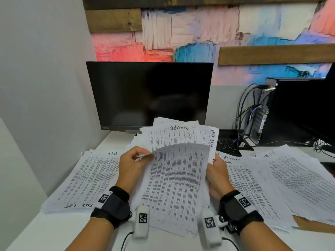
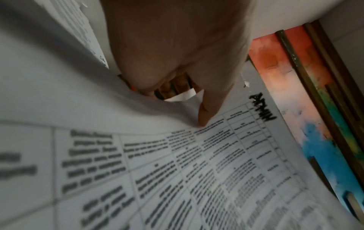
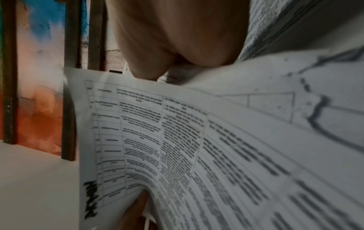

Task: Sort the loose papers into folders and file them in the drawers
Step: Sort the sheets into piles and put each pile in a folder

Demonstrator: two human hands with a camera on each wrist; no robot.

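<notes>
Desk (image 1: 54, 229): both hands grip papers (image 1: 174, 187).

Handwritten "admn" heads the sheet (image 1: 174, 134) behind the held page (image 1: 177, 182); right of it, seemingly "Task List" on a sheet's edge (image 1: 213, 137); far left, "Task" atop a pile (image 1: 87, 178).

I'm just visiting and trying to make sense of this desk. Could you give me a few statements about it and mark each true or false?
1. The black flat monitor is switched on. False: its screen is dark.
2. The left hand pinches the top corner of a curling white printed sheet. True.
3. The sheet behind it has "admin" handwritten on top. True.
4. The right hand rests idle on the white desk. False: it holds the bundle's right edge.
5. Open drawers are visible. False: none appears.
</notes>
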